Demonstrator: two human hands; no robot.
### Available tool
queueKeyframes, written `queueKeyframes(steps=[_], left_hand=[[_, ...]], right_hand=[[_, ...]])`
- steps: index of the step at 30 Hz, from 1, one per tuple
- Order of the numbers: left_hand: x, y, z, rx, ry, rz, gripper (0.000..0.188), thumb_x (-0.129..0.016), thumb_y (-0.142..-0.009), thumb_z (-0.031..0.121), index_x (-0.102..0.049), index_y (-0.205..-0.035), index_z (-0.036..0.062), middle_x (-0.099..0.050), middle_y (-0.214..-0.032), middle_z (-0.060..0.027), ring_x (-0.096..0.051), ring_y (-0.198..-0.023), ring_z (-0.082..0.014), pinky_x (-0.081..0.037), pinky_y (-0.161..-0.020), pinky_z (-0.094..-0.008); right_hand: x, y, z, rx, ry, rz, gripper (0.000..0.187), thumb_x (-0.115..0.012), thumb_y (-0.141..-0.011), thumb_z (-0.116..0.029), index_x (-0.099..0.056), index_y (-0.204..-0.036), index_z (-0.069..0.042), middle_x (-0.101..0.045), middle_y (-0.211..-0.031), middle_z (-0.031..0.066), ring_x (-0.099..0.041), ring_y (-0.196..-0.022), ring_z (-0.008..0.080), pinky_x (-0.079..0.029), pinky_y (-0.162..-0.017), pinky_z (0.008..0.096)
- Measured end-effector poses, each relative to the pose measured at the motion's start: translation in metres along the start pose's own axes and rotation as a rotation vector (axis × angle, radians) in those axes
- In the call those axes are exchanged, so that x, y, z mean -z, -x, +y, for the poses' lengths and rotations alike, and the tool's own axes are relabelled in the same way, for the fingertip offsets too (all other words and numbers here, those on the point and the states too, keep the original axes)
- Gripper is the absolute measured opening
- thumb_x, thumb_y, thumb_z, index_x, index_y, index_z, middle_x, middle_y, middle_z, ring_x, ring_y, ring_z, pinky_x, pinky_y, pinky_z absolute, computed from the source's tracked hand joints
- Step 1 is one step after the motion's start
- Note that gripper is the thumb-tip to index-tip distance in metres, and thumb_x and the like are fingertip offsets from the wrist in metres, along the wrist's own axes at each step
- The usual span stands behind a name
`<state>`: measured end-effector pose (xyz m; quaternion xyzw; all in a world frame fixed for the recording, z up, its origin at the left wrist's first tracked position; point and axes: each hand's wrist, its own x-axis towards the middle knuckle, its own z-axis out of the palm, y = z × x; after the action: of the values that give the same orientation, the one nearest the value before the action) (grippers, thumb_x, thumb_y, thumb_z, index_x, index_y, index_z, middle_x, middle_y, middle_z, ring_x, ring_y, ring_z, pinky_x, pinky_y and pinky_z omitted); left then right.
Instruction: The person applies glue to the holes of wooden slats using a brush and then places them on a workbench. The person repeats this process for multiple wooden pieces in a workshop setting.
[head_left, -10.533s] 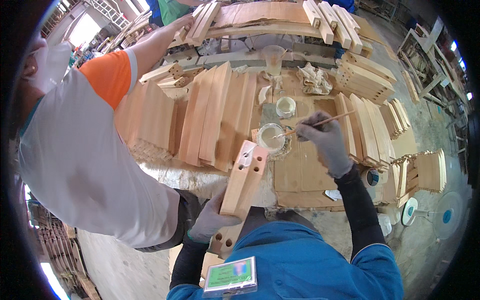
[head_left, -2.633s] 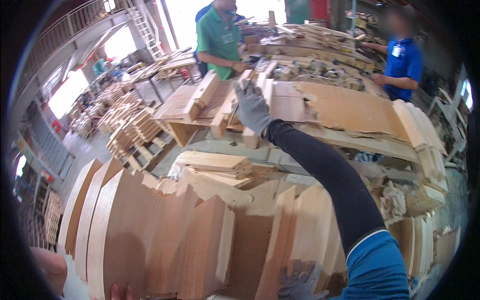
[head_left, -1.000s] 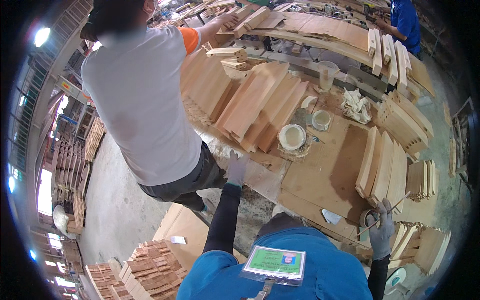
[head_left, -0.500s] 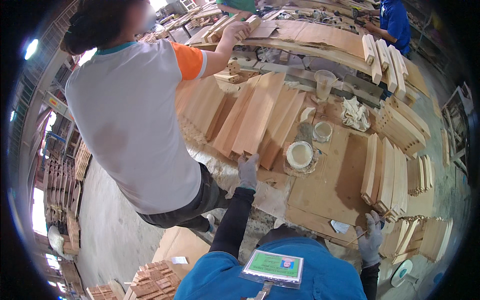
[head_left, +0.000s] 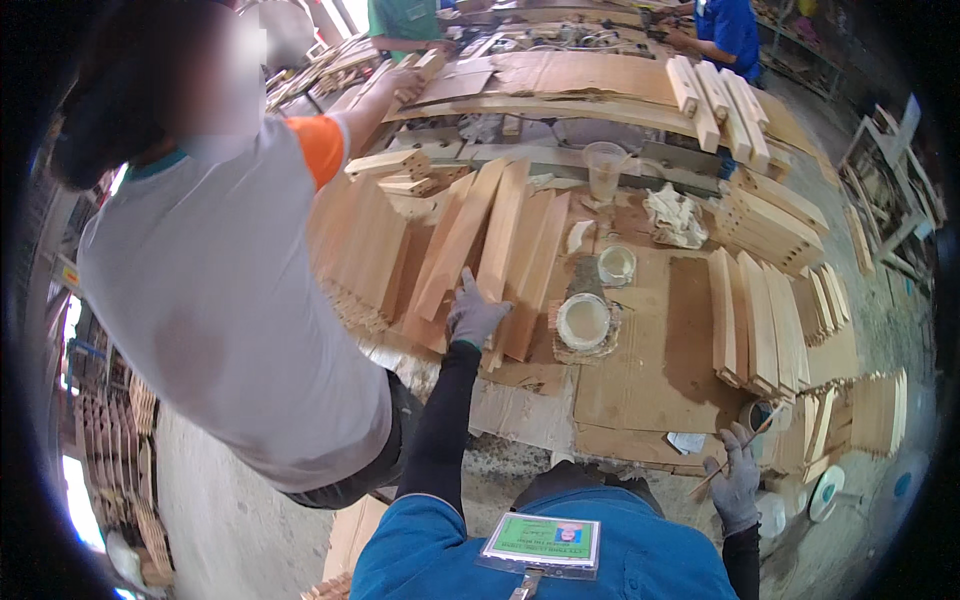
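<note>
My left hand (head_left: 474, 315) wears a grey glove and rests on the lower end of a long wooden board (head_left: 502, 230) that leans among other boards on the bench. My right hand (head_left: 737, 478), also gloved, is low at the right and holds a thin stick-like brush (head_left: 740, 448) near a small tin (head_left: 757, 415). A round white glue tub (head_left: 583, 320) sits on cardboard just right of my left hand. A smaller cup (head_left: 616, 265) stands behind it.
A person in a white shirt with orange sleeve (head_left: 230, 280) stands close on my left, reaching to boards at the back. Stacked wooden parts (head_left: 765, 320) lie on the right. A clear plastic cup (head_left: 604, 170) and a rag (head_left: 675, 215) sit farther back. Two more people work behind.
My left hand has reached forward from the bench edge onto the leaning board. My right hand stays low at the right with the brush. Earlier I reached far across to the back bench.
</note>
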<state>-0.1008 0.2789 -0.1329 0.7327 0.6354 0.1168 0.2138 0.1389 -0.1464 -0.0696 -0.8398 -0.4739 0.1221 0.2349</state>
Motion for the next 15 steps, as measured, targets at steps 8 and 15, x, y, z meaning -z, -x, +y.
queueKeyframes(steps=[8,15], left_hand=[[-0.025,0.007,-0.015,-0.064,-0.172,-0.087,0.087,-0.067,-0.07,0.027,-0.018,-0.141,0.0141,-0.046,-0.114,-0.0267,-0.054,-0.098,-0.0421,-0.046,-0.084,-0.045],[0.016,0.093,-0.053,-0.025,1.129,-0.373,0.066,-0.058,-0.078,0.023,-0.031,-0.133,0.0011,-0.051,-0.112,-0.0204,-0.057,-0.098,-0.0307,-0.05,-0.08,-0.0386]], right_hand=[[0.0,-0.008,-0.025,0.147,0.024,0.121,0.047,-0.068,-0.072,-0.011,-0.05,-0.114,-0.002,-0.048,-0.123,0.0201,-0.044,-0.117,0.0371,-0.039,-0.094,0.0413],[-0.012,-0.011,-0.013,0.205,-0.067,0.102,0.045,-0.068,-0.073,-0.015,-0.05,-0.112,-0.002,-0.05,-0.119,0.0201,-0.048,-0.111,0.0371,-0.042,-0.091,0.0407]])
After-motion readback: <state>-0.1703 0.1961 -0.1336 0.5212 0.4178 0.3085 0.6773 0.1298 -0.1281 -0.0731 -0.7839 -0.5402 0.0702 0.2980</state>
